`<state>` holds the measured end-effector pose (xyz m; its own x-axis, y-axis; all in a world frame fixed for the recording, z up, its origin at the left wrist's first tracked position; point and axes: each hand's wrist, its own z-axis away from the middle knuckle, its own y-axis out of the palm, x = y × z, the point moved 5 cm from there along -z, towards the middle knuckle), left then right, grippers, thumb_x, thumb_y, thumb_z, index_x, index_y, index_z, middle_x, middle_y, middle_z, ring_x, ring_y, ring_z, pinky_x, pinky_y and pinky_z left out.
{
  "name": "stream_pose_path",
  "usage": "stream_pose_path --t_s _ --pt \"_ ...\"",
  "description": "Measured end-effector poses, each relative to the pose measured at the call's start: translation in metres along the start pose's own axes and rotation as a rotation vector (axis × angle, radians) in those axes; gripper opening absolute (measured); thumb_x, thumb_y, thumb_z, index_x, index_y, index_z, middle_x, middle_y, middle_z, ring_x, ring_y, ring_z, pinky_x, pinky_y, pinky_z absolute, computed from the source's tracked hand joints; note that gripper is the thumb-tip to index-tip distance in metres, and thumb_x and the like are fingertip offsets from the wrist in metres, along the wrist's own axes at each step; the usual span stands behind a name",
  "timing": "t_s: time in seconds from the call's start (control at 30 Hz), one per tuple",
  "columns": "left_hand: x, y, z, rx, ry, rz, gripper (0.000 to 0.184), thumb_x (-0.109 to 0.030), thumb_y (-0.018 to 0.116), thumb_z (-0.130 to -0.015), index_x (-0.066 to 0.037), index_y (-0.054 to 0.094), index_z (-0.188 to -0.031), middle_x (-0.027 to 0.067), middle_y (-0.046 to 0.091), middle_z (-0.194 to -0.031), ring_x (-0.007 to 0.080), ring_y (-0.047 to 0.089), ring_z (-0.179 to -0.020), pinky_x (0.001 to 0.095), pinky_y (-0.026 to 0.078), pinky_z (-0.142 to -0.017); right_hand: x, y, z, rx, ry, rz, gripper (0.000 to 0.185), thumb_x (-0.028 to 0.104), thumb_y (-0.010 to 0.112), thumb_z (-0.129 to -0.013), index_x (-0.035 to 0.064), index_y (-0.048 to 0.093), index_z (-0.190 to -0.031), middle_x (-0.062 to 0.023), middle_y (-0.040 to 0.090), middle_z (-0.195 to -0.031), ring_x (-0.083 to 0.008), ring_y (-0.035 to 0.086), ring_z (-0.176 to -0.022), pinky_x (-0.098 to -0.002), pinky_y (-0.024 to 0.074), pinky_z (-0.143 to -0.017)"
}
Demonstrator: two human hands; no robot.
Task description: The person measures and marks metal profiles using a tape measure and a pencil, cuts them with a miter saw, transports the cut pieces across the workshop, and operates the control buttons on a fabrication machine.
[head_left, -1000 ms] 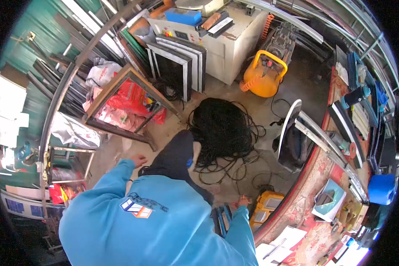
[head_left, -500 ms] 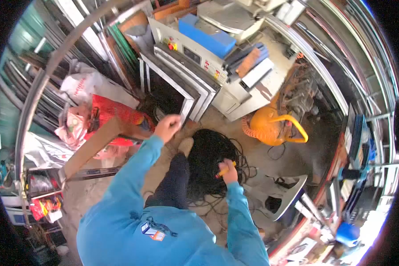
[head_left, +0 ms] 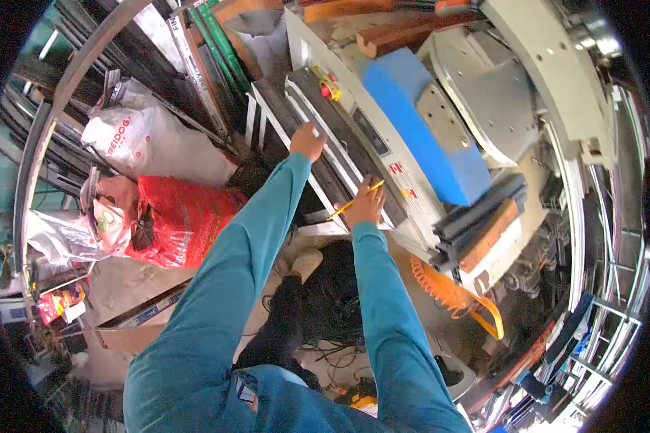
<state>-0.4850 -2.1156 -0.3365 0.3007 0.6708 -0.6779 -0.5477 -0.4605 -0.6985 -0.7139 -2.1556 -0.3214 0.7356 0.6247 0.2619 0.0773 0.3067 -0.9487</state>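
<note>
Several white window frames with dark upper faces lean against the front of a machine. My left hand is at the top edge of these frames, its fingers curled over the profile. Lower and to the right, my right hand is against the frames near their near corner. It holds a slim yellow pencil, which sticks out past the fingers on both sides, its dark tip to the left. Some of the right fingers are hidden behind the hand.
The machine has a blue block and a red-yellow button. White and red sacks lie to the left. An orange coiled hose hangs at right. Black coiled material lies on the floor by my shoe.
Both hands have moved forward and up to the frames, and my view has come closer to the machine. The yellow pencil has travelled with my right hand from above the black material.
</note>
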Motion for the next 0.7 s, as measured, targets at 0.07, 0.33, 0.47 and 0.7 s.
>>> stream_pose_path --t_s 0.07,0.33,0.47,0.7 --pt "-0.002 -0.007 -0.032 -0.089 0.116 -0.015 0.055 -0.038 0.062 -0.083 -0.001 0.054 -0.124 0.0205 0.055 -0.125 0.0366 0.050 -0.117 0.0443 0.040 -0.100 0.002 0.001 -0.009 0.078 0.091 0.035 0.115 0.049 0.081 -0.063 -0.0001 0.018 -0.146 -0.0355 0.023 -0.145 -0.0484 0.019 -0.137 -0.0508 0.0156 -0.114" --pt "-0.011 -0.008 -0.111 -0.168 0.173 -0.177 0.043 -0.039 0.061 -0.083 -0.005 0.061 -0.109 0.0160 0.063 -0.102 0.0360 0.058 -0.099 0.0479 0.048 -0.086 0.007 0.009 0.008 -0.041 0.038 -0.018 0.117 0.061 0.075 -0.062 0.0032 0.018 -0.147 -0.0375 0.026 -0.141 -0.0516 0.024 -0.133 -0.0559 0.0135 -0.113" --pt "-0.006 -0.001 -0.123 -0.274 0.234 -0.463 0.046 -0.049 0.061 -0.083 -0.012 0.062 -0.112 0.0137 0.066 -0.097 0.0333 0.064 -0.090 0.0452 0.051 -0.077 0.014 0.016 0.012 0.003 0.052 0.041 0.117 0.063 0.073 -0.063 0.0030 0.018 -0.147 -0.0372 0.026 -0.141 -0.0517 0.024 -0.133 -0.0567 0.0130 -0.113" --pt "-0.021 -0.010 -0.125 -0.230 0.372 -0.471 0.040 -0.049 0.063 -0.082 -0.013 0.063 -0.100 0.0118 0.068 -0.085 0.0329 0.066 -0.079 0.0466 0.052 -0.068 0.021 0.032 0.028 -0.060 -0.001 0.018 0.109 0.058 0.075 -0.066 0.0025 0.022 -0.143 -0.0353 0.024 -0.141 -0.0534 0.025 -0.130 -0.0613 0.0165 -0.110"
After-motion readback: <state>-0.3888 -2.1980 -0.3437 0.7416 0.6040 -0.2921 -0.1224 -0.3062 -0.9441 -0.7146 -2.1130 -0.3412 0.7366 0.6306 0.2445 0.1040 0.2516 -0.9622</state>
